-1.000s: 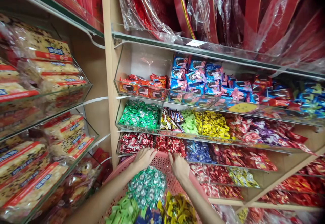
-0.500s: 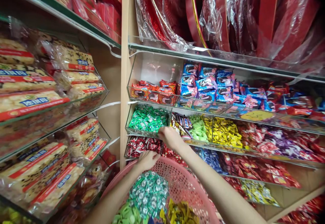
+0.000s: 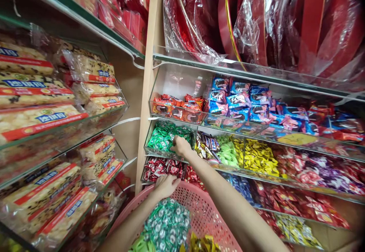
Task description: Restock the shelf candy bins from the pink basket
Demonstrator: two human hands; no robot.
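Observation:
My right hand [image 3: 181, 146] reaches over the front of a clear bin of green-wrapped candies [image 3: 161, 136]. Its curled fingers are down among the candies, with the tips partly hidden. At the far rim of a pink perforated plastic basket [image 3: 203, 202], my left hand [image 3: 167, 186] is closed on the edge. Inside the basket lies a heap of teal-green wrapped candies [image 3: 168, 221]. Light-green packets [image 3: 142, 243] and yellow-wrapped candies [image 3: 202, 242] lie nearer to me in it.
Right of the green bin sit dark chocolate bars [image 3: 209, 143], light-green packets and yellow candies [image 3: 256, 155]. Red candies [image 3: 162, 168] fill the row below; blue packets [image 3: 236, 101] stand above. Packaged puffed-rice bars [image 3: 48, 117] crowd the left shelves. A wooden post [image 3: 145, 118] divides the shelving.
My right hand has moved from the bin's front edge a little left and into the green candies. The left hand stays at the basket rim. The view has shifted slightly.

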